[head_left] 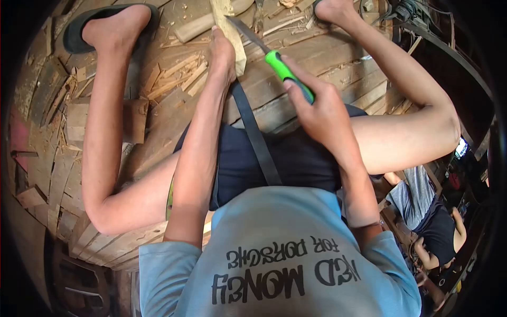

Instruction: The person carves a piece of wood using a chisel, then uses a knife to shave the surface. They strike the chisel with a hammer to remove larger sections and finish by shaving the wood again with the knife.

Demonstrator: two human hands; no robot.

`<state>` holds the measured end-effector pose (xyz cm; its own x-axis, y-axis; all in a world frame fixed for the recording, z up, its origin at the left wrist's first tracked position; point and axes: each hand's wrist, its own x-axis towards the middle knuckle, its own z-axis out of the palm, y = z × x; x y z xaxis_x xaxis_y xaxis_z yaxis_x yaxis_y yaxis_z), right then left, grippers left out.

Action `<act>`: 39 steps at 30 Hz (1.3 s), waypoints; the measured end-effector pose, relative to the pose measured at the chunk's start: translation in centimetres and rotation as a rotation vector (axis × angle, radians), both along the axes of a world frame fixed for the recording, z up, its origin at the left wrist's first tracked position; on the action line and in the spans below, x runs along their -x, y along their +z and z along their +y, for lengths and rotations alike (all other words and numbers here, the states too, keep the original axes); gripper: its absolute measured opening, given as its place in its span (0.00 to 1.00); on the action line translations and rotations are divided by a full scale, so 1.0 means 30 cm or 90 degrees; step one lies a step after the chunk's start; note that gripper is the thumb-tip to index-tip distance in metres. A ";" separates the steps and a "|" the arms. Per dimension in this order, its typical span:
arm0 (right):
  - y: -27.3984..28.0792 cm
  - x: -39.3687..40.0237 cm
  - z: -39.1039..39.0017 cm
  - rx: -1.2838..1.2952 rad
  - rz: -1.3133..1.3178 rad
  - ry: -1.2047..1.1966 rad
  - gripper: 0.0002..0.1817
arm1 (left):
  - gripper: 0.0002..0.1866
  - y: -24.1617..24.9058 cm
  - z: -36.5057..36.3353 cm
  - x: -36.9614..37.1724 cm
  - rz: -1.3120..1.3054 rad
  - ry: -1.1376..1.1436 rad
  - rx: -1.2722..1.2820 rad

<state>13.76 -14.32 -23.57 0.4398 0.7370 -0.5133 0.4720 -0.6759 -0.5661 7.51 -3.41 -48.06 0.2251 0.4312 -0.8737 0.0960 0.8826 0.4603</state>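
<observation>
My left hand point(222, 52) is closed around a pale, roughly cut wooden piece point(239, 55), which stands slanted in front of me on the plank floor. In my right hand point(323, 108) is a knife point(288, 71) with a bright green and black handle, fingers wrapped round the grip. Its narrow grey blade points up and left, and the tip overlaps the upper part of the wooden piece in this view. Just behind the wood lies a rounded wooden stick point(193, 30). A black strap point(253, 129) runs from near my left wrist down across my lap.
Shavings and split wood scraps point(182, 74) litter the plank floor point(296, 47) between my legs. A wooden block point(134, 120) sits by my left shin. Cables and a machine point(409, 10) are at the upper right. Another person point(435, 227) is on the right, behind my knee.
</observation>
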 end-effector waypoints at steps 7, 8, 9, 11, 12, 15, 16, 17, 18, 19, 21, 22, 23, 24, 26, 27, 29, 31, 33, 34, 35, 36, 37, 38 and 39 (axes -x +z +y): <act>0.113 0.002 -0.094 -0.093 -0.005 -0.034 0.21 | 0.34 -0.011 -0.021 0.021 0.040 -0.041 0.005; 0.072 0.001 -0.067 -0.097 -0.009 -0.036 0.21 | 0.34 -0.001 -0.017 0.017 0.039 -0.034 0.009; 0.007 0.007 -0.025 -0.062 -0.010 -0.009 0.21 | 0.33 0.008 -0.032 0.019 0.040 -0.033 0.021; -0.024 0.001 -0.002 -0.031 -0.013 0.022 0.22 | 0.33 0.059 -0.040 0.033 0.000 -0.016 0.035; -0.035 -0.018 0.011 -0.051 -0.023 0.033 0.22 | 0.33 0.058 -0.015 0.031 -0.038 0.012 0.036; 0.045 0.012 -0.059 -0.035 -0.028 0.001 0.22 | 0.33 0.013 -0.050 0.027 -0.020 0.036 -0.001; 0.056 -0.006 -0.051 -0.053 -0.039 -0.002 0.21 | 0.33 0.021 -0.001 -0.004 -0.029 0.046 -0.018; 0.084 -0.006 -0.062 -0.049 -0.034 -0.001 0.21 | 0.32 0.036 0.002 0.004 -0.007 0.011 0.005; 0.122 0.005 -0.080 -0.048 -0.008 -0.032 0.22 | 0.32 0.038 -0.027 0.034 0.021 -0.031 0.037; 0.131 0.002 -0.080 -0.061 0.009 -0.057 0.22 | 0.32 0.027 -0.030 0.040 0.024 -0.032 0.036; 0.071 0.001 -0.060 -0.106 -0.007 -0.030 0.21 | 0.41 -0.001 -0.029 0.027 0.033 -0.038 0.021; 0.018 0.005 -0.015 -0.046 -0.003 0.005 0.20 | 0.41 -0.022 -0.039 0.025 0.025 -0.030 -0.005; -0.018 0.008 0.014 0.012 0.003 0.043 0.20 | 0.41 -0.040 -0.048 0.036 0.023 -0.032 -0.003; -0.017 0.007 0.015 -0.032 -0.027 0.068 0.20 | 0.41 -0.027 -0.044 0.045 0.006 -0.037 -0.011; -0.008 -0.009 0.026 -0.028 -0.017 0.065 0.20 | 0.41 -0.014 -0.021 0.047 -0.003 -0.038 0.022; 0.014 -0.005 0.005 -0.005 -0.006 0.043 0.20 | 0.41 0.027 -0.050 0.061 0.000 -0.049 0.034; 0.047 -0.026 -0.022 -0.004 -0.030 0.056 0.20 | 0.41 0.068 -0.009 0.042 0.005 -0.043 0.002; 0.110 -0.010 -0.067 -0.020 0.039 0.007 0.23 | 0.33 -0.081 -0.060 0.051 0.040 -0.021 -0.071; 0.068 -0.009 -0.053 -0.010 0.048 -0.011 0.23 | 0.33 -0.094 -0.036 0.037 0.035 -0.032 -0.019; -0.022 -0.006 -0.030 -0.039 0.027 0.014 0.22 | 0.32 -0.088 -0.034 0.034 0.044 -0.042 -0.011; -0.065 0.003 -0.019 -0.064 0.003 0.037 0.21 | 0.32 -0.057 -0.042 0.039 0.038 -0.050 -0.009; -0.037 0.012 -0.001 -0.041 -0.018 0.065 0.21 | 0.31 -0.012 -0.043 0.055 -0.011 -0.040 0.006; -0.046 -0.007 0.019 -0.055 -0.023 0.076 0.21 | 0.31 0.006 -0.012 0.054 -0.060 -0.017 0.006; -0.049 -0.012 0.020 -0.045 -0.017 0.072 0.21 | 0.30 0.026 -0.004 0.054 -0.045 -0.019 0.014; -0.026 0.012 -0.015 -0.011 -0.001 0.048 0.21 | 0.30 0.034 -0.062 0.082 -0.035 -0.035 0.035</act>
<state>13.39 -14.77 -24.35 0.3844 0.7766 -0.4992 0.5221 -0.6288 -0.5762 5.06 -5.28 -47.02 0.2960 0.3680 -0.8814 0.1209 0.9009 0.4168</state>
